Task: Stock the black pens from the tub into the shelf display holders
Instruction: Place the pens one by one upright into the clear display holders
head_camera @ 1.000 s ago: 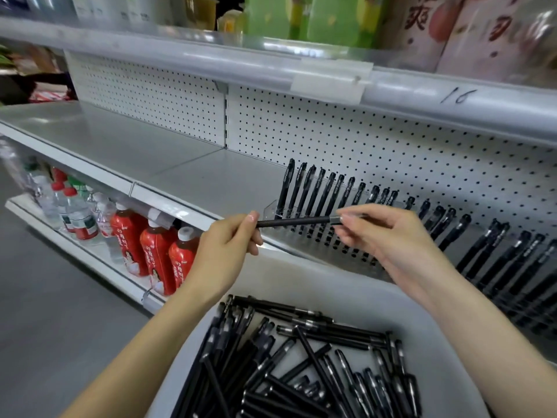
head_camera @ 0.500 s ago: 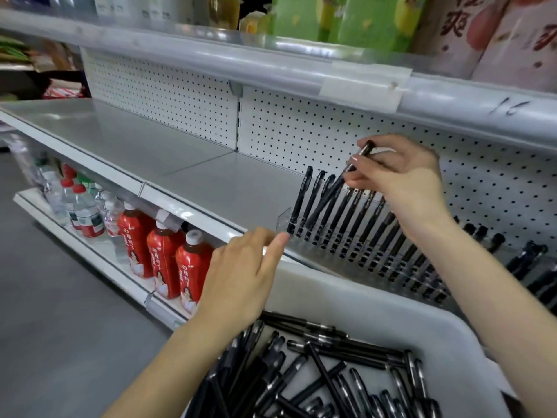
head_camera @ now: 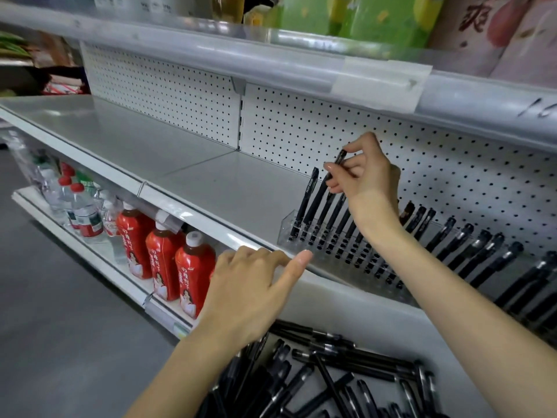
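Right hand (head_camera: 366,176) still pinched the pen (head_camera: 316,200). Versus 0.5 s back it stood steeper, tip down in the holder (head_camera: 284,232), second slot. Left hand (head_camera: 256,285) stayed flat and empty over the tub (head_camera: 346,306) rim.

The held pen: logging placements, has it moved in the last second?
Yes. The pen rose from level before the clear holder to slanted at its left end, in the right hand.

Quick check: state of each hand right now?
Left hand: open, holding nothing, above the tub.
Right hand: pinching a black pen over the display holder.
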`<state>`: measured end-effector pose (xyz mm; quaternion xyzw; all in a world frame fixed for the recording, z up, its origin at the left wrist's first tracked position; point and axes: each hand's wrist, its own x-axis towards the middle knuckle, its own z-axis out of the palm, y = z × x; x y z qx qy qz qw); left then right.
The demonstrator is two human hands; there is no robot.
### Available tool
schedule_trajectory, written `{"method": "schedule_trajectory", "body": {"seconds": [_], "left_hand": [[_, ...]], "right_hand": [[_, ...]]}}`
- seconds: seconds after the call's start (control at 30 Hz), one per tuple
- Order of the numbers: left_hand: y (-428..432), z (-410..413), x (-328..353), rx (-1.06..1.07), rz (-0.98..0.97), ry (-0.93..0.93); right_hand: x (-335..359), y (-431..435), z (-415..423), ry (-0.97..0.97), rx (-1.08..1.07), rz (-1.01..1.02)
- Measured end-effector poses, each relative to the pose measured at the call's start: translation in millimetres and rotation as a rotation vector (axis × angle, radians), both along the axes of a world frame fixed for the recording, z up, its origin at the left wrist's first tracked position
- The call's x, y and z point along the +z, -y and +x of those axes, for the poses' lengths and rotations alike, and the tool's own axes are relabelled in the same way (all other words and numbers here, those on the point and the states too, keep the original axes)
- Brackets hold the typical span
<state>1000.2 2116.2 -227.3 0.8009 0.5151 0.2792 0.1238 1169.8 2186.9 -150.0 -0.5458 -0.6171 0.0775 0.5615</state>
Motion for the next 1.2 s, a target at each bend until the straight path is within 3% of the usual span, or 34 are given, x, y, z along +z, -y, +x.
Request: {"method": "schedule_trajectory", "body": {"seconds": [0.63,0.9,1.03,1.2], "left_hand": [[-4.2,-0.1,-1.7,-0.004,-0.027,0.026],[-9.6,-0.4,-3.9,0.041,-0.009,0.032],[-10.8,-0.7,-5.6,0.048,0.007,0.009],[-5.2,-0.2,-3.8,0.067,0.02,-0.009]], "right_hand": [[-5.8,-16.9,4.9,0.425,-0.104,-0.229],[11.8,79.4,2.5,0.131,0.035,-0.166],[-32.9,147.4,10.4,0.198,0.211,-0.504],[-98.5,178.0,30.7,0.191,0.111,-0.695]]}}
